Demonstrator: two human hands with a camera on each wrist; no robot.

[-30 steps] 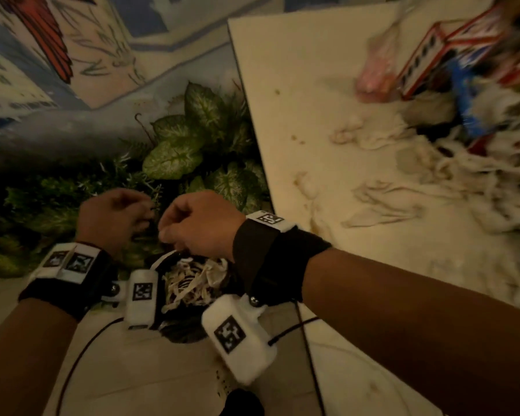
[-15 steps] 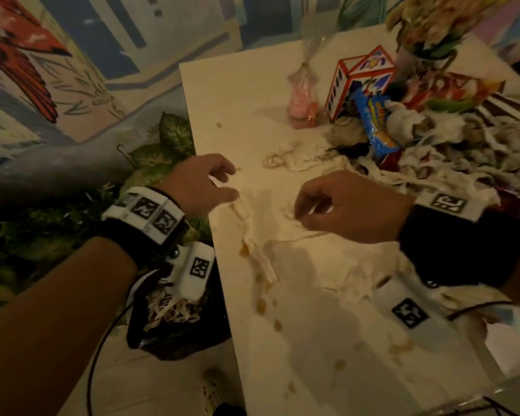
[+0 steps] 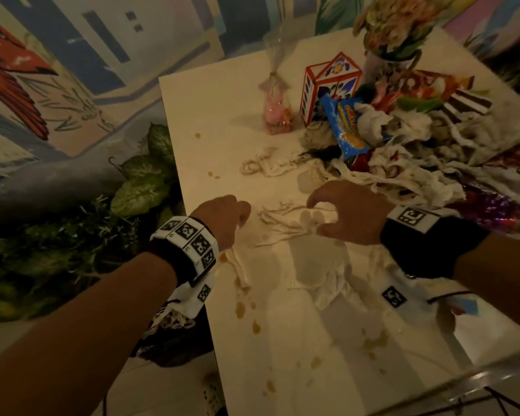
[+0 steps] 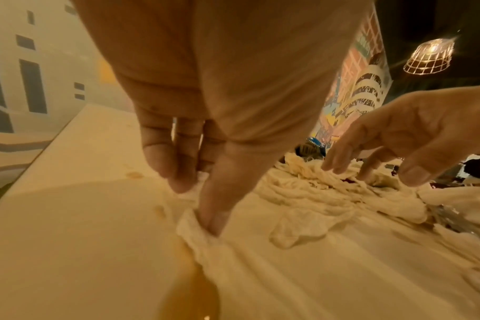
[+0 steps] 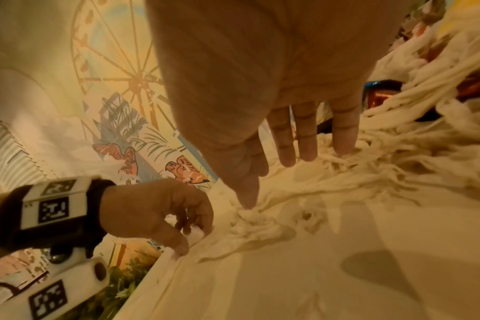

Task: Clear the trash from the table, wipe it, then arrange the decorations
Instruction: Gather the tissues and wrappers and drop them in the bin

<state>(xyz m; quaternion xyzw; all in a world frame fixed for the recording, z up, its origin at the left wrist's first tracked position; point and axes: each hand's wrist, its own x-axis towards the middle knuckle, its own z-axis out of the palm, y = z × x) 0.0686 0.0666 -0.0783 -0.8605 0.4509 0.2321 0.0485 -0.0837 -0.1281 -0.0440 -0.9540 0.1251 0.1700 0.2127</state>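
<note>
In the middle of the head view, both hands are down on the table [image 3: 210, 115] among torn white paper scraps [image 3: 285, 222]. The left hand [image 3: 224, 217], centre left, pinches one scrap between thumb and fingers [image 4: 178, 164] near the table's left edge. The right hand [image 3: 350, 213], centre right, arches over the scraps with fingers spread and relaxed, tips touching the paper, clasping nothing. A bigger trash pile [image 3: 403, 151] lies in the upper right, just beyond the right hand.
</note>
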